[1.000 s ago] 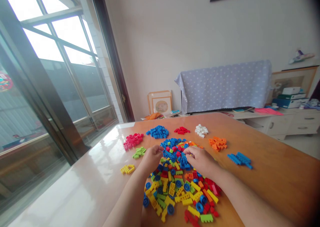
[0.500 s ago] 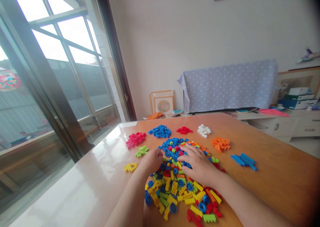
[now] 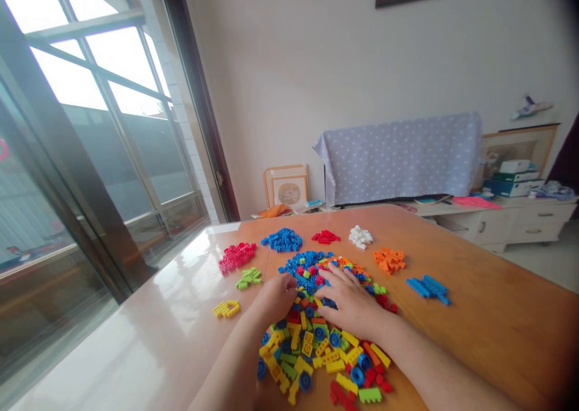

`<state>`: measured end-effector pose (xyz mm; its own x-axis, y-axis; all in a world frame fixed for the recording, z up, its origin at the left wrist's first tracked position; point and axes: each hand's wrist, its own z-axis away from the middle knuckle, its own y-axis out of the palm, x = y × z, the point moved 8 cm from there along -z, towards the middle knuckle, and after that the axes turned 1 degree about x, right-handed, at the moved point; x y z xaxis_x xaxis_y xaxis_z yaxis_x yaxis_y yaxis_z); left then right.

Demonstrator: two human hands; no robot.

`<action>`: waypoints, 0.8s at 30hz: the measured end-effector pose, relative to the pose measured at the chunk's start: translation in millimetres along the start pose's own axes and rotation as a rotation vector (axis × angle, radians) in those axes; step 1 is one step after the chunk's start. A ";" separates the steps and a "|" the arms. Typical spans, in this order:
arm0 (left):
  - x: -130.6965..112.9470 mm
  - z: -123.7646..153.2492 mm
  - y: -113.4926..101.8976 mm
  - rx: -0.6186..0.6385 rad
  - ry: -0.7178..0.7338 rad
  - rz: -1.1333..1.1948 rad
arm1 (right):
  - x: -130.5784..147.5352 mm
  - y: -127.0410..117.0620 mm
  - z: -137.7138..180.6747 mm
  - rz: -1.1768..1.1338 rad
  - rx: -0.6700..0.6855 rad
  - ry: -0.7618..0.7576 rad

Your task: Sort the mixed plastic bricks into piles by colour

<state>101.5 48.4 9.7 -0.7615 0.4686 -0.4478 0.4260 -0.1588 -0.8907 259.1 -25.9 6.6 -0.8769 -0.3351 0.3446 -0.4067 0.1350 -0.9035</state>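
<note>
A large mixed pile of toy building bricks [image 3: 312, 345] in yellow, blue, red, green and orange lies on the wooden table. My left hand [image 3: 279, 294] is at the pile's left side with its fingers curled closed; what they hold, if anything, is hidden. Over the pile's right side my right hand [image 3: 346, 295] lies palm down, fingers spread and touching the bricks. Small round blue pieces [image 3: 307, 263] gather just beyond both hands.
Sorted heaps ring the pile: yellow [image 3: 226, 308], light green [image 3: 248, 278], pinkish red [image 3: 237, 257], blue [image 3: 282, 240], red [image 3: 325, 237], white [image 3: 360, 237], orange [image 3: 389, 260] and long blue bricks [image 3: 428, 288]. A glass door [image 3: 122, 158] stands left of the table.
The view has turned slightly right, so the scene sits further left. Both hands stay at nearly the same places on the pile, the right one still spread.
</note>
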 end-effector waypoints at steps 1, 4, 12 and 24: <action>-1.0 -0.8 0.7 -0.011 0.018 0.014 | 0.1 -0.7 0.0 -0.003 -0.007 -0.003; -2.9 -2.9 1.9 -0.046 0.063 0.076 | -0.7 -2.3 -0.2 -0.002 -0.025 -0.008; 0.0 -2.9 -0.5 -0.045 0.000 0.181 | -10.6 -2.6 -0.5 0.006 -0.039 0.008; 16.4 -1.6 -18.1 -0.133 -0.102 0.306 | -11.6 0.8 0.2 0.000 -0.050 -0.010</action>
<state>82.1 60.4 18.7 -0.6307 0.3265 -0.7040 0.6967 -0.1611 -0.6990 269.0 -22.1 1.8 -0.8742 -0.3448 0.3419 -0.4195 0.1814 -0.8895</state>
